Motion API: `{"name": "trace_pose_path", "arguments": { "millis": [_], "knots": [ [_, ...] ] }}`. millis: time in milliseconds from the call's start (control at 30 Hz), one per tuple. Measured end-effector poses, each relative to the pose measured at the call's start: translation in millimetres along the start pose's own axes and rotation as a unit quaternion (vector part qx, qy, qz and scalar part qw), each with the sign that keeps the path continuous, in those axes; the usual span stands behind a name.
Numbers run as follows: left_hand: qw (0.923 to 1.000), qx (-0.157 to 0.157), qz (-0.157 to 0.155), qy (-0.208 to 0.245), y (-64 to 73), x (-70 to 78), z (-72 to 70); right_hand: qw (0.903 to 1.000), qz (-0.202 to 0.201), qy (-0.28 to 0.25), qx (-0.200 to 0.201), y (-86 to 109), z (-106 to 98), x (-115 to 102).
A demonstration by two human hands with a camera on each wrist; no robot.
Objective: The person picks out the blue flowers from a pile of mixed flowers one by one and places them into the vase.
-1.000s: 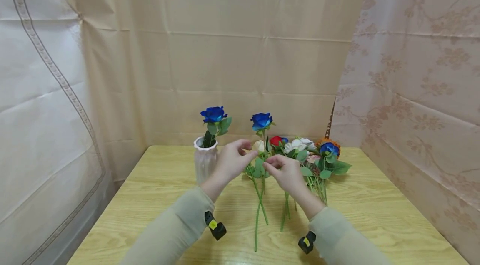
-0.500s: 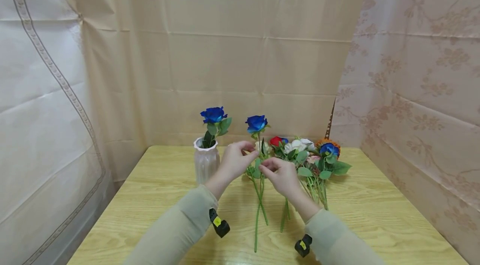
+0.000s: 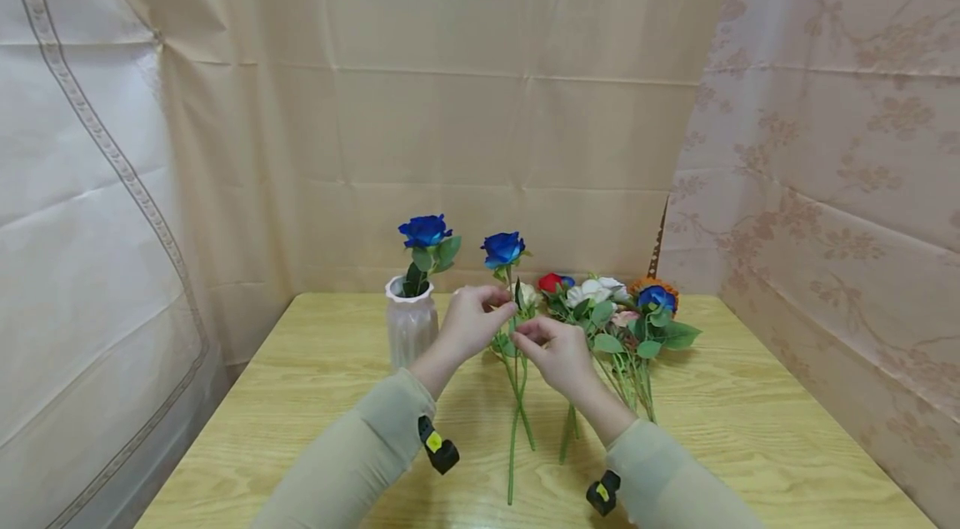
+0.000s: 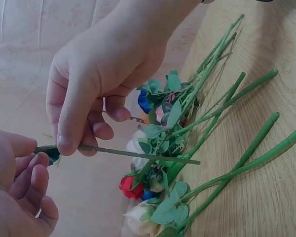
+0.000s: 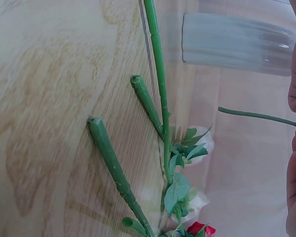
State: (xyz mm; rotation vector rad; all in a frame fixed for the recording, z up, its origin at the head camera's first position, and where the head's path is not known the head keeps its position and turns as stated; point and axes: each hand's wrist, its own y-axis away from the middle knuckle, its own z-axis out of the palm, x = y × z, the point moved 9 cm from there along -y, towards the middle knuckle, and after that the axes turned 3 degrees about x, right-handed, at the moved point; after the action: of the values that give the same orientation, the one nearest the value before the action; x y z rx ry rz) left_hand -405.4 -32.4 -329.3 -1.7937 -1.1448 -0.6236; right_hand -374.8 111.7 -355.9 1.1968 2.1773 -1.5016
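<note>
Since my left hand [image 3: 467, 325] and right hand [image 3: 558, 351] both pinch its slim green stem [image 4: 143, 156] between their fingers, I see one blue-petalled rose [image 3: 502, 249] upright, clear of the yellow wood-grained table [image 3: 720, 396].

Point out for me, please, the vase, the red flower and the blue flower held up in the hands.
Vase [image 3: 412, 332]: head view, on the middle of its body.
Red flower [image 4: 131, 187]: left wrist view, on its petals.
Held blue flower [image 3: 502, 249]: head view, on its bloom.
</note>
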Motion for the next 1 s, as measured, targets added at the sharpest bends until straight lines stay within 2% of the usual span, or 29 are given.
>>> {"name": "trace_pose_path", "arguments": {
  "millis": [367, 600, 800, 1000],
  "knots": [
    [0.9995, 0.005, 0.032, 0.0, -0.5, 1.3, -1.6, 0.9999, -0.015, -0.001, 0.001, 0.9, 2.1, -2.6],
    [0.9999, 0.0, 0.016, 0.005, 1.2, 1.8, -3.8, 0.9997, 0.01, -0.018, -0.014, -0.5, 2.1, 1.2],
    [1.0, 0.003, 0.002, 0.006, 2.3, 0.9, -6.6, 0.9989, 0.018, -0.042, -0.01, -2.4, -5.9, 1.7],
    [1.0, 0.007, 0.006, 0.002, 3.4, -2.7, -7.8, 0.9983, 0.028, -0.049, -0.011, -4.5, -10.4, 7.2]
  ]
}}
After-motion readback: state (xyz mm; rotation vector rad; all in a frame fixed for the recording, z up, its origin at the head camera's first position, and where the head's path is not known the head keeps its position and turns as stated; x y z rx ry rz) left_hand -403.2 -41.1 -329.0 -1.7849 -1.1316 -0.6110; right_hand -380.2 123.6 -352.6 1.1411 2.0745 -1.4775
